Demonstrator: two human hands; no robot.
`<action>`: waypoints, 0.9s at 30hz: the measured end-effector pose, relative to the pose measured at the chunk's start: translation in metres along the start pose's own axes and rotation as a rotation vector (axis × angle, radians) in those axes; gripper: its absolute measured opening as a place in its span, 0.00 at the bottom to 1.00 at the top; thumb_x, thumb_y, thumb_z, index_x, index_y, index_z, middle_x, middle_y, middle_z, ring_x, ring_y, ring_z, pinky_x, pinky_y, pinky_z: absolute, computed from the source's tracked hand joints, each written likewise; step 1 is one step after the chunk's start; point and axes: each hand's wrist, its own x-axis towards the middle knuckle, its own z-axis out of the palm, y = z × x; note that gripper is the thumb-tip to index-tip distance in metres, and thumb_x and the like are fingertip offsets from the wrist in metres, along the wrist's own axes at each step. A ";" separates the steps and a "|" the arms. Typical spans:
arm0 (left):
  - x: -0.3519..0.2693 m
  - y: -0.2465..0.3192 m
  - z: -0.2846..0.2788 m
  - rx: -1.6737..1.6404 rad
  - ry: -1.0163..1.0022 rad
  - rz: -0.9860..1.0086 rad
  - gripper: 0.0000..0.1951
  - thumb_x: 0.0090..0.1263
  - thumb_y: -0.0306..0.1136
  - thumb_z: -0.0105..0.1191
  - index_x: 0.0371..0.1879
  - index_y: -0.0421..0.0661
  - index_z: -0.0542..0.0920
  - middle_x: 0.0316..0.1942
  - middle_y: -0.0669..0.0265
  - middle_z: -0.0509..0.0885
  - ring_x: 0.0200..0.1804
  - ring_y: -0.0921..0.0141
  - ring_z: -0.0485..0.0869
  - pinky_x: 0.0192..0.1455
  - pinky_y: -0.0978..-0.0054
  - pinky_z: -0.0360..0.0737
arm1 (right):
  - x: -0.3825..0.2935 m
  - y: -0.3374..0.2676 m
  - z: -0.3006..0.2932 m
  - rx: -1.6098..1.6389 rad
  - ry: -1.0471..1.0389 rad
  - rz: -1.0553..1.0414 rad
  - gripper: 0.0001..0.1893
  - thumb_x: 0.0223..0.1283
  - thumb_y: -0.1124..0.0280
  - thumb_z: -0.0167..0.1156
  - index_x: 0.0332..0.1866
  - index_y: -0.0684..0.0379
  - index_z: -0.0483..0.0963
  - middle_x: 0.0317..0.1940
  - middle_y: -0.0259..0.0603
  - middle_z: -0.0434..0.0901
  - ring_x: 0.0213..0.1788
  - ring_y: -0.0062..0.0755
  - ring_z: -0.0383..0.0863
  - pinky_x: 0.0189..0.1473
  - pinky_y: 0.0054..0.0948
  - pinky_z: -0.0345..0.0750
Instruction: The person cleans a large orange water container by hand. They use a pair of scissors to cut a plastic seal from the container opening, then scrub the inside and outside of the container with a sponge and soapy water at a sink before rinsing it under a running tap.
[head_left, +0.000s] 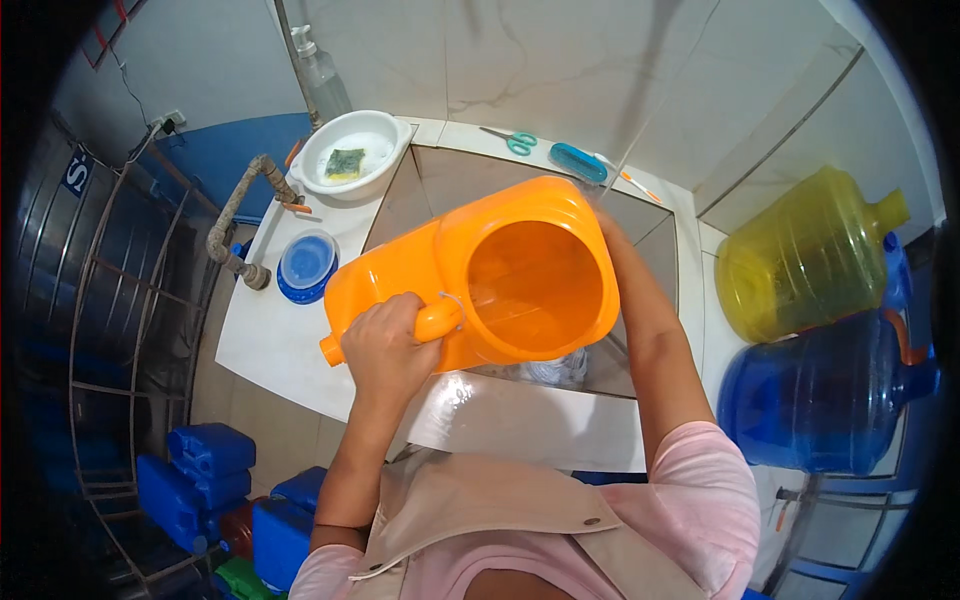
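Note:
An orange plastic water jug (405, 255) lies tilted on its side above a tiled sink basin (435, 176). Its wide round opening (536, 289) faces up at me, and a small spout pokes out at the lower left. My left hand (390, 341) is wrapped around the jug's handle. My right forearm reaches behind the jug's right end, so the fingers are hidden there; whether they hold anything I cannot tell. Below the jug, a pale, crumpled-looking thing (555, 369) shows in the basin, too unclear to name.
On the counter are a white bowl (300, 169) of suds with a sponge (345, 163), a pipe faucet (221, 232) and blue lids (309, 259). Scissors (517, 141) and a blue brush (577, 162) line the back ledge. Yellow (802, 255) and blue (810, 397) bottles stand right; blue containers (202, 480) lower left.

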 end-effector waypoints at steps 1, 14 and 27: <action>0.001 -0.002 0.000 -0.021 0.008 -0.019 0.13 0.48 0.37 0.63 0.16 0.46 0.72 0.16 0.63 0.76 0.22 0.60 0.76 0.24 0.65 0.69 | 0.001 0.006 -0.002 0.153 0.024 0.013 0.19 0.60 0.58 0.53 0.47 0.62 0.76 0.47 0.41 0.78 0.47 0.32 0.77 0.50 0.30 0.74; 0.046 -0.048 0.125 -0.180 -0.362 -0.334 0.13 0.58 0.42 0.57 0.35 0.46 0.80 0.29 0.54 0.83 0.33 0.54 0.81 0.35 0.60 0.75 | -0.064 -0.134 -0.036 0.457 0.023 0.178 0.08 0.59 0.80 0.47 0.36 0.72 0.74 0.32 0.48 0.79 0.35 0.34 0.82 0.43 0.28 0.82; 0.061 0.011 0.189 -0.180 -0.523 -0.226 0.20 0.63 0.45 0.54 0.38 0.35 0.74 0.37 0.43 0.80 0.43 0.48 0.79 0.44 0.53 0.75 | -0.083 -0.178 -0.063 0.438 0.032 0.171 0.10 0.60 0.79 0.44 0.35 0.72 0.73 0.32 0.49 0.80 0.34 0.33 0.84 0.38 0.24 0.84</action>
